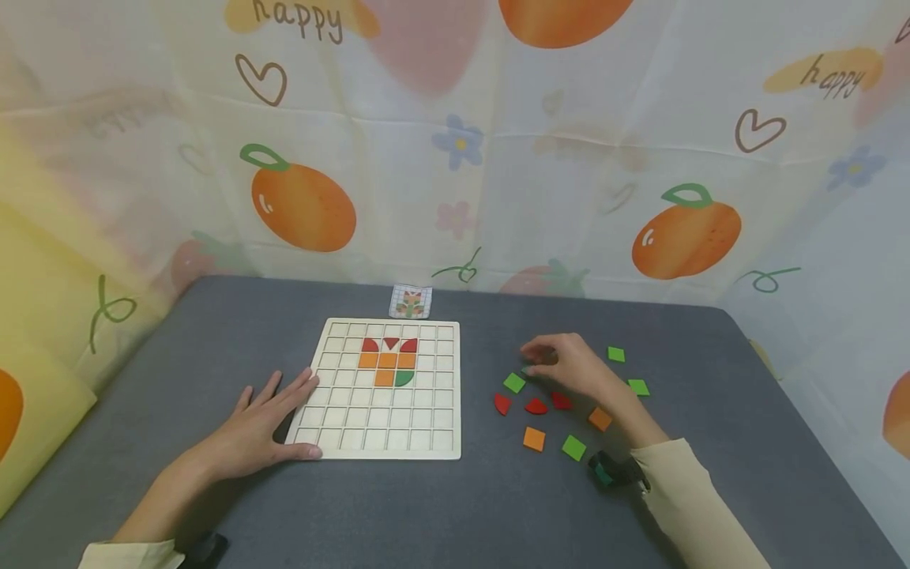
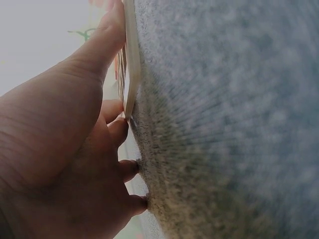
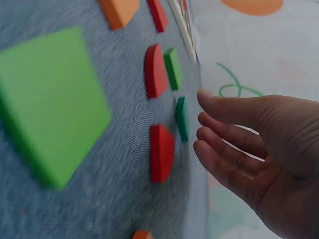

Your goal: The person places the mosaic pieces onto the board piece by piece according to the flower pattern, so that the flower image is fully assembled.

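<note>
My left hand (image 1: 259, 427) lies spread along the left edge of a white gridded board (image 1: 434, 438), with thumb and index finger touching it. On the board, red pieces (image 1: 408, 346), orange squares (image 1: 385, 378) and a green quarter-round piece (image 1: 404, 378) sit in the upper middle cells. My right hand (image 1: 572, 365) hovers over the loose pieces, its fingers loosely bent. In the right wrist view a dark green rounded piece (image 3: 182, 119) lies on the table just beyond the fingertips, with a visible gap. Nothing shows between finger and thumb.
A small pattern card (image 1: 410, 302) stands behind the board. Loose light green squares (image 1: 573, 448), red rounded pieces (image 1: 536, 406) and orange squares (image 1: 534, 439) lie scattered on the grey table (image 1: 498, 514) around the right hand. A printed cloth (image 1: 398, 197) hangs behind.
</note>
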Demonstrator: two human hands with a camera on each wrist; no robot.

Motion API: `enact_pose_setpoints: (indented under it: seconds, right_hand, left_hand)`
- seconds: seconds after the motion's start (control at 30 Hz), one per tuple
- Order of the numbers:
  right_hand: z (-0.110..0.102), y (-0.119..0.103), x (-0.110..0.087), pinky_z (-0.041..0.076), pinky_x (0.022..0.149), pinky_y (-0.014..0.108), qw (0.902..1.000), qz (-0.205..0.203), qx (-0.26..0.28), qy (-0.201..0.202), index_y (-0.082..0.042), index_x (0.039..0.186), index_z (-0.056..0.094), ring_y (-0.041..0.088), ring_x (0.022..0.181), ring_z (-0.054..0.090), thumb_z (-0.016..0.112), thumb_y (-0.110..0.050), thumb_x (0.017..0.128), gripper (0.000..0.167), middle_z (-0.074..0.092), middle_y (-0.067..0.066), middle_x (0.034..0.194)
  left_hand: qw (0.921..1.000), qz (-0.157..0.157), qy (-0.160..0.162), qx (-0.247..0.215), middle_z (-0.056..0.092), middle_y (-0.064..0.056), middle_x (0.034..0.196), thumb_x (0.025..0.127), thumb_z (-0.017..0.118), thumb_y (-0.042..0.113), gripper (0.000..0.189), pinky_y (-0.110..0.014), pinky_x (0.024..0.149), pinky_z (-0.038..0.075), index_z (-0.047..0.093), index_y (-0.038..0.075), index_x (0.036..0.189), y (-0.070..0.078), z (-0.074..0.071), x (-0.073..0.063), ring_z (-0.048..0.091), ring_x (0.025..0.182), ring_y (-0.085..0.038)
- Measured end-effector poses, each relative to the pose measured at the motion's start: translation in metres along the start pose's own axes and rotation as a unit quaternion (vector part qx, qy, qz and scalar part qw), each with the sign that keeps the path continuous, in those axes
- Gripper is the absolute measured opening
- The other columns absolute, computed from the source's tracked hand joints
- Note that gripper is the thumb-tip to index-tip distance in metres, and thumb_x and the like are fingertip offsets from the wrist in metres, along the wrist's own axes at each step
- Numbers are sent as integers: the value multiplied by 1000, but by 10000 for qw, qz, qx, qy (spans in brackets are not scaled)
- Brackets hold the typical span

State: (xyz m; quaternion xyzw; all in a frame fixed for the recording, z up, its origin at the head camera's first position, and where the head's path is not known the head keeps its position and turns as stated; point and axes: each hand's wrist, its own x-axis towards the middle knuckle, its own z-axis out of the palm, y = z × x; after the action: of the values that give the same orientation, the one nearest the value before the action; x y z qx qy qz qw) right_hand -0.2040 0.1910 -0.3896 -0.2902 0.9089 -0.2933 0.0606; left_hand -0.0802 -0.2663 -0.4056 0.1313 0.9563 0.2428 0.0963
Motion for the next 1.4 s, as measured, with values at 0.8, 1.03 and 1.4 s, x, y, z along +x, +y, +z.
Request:
enact_pose_setpoints:
  seconds: [0.8,1.03,1.4]
  right_hand:
    - [10,7,-10,57,74,32,9962,271,475,683,-4,114,70,22,88,67,73,3,84,30,71,6,99]
    - [7,5,-5,58,76,34,9954,311,537,725,-4,114,70,24,91,70,72,-2,87,27,72,8,99]
    - [4,-14,12,56,79,37,9972,112,522,524,-1,119,67,22,91,69,70,-1,88,31,73,9,102]
  left_hand:
    - [10000,46,41,24,20,-14,162,73,71,68,108,-75,105,0,29,12,155,-2,1,0,6,143,-54]
    - [9999,125,64,-23,20,-15,162,74,72,65,106,-76,104,1,29,11,155,-3,1,0,6,143,-55]
    - [9999,112,66,-38,20,-15,162,74,72,65,107,-76,104,1,29,10,155,-2,1,0,6,143,-55]
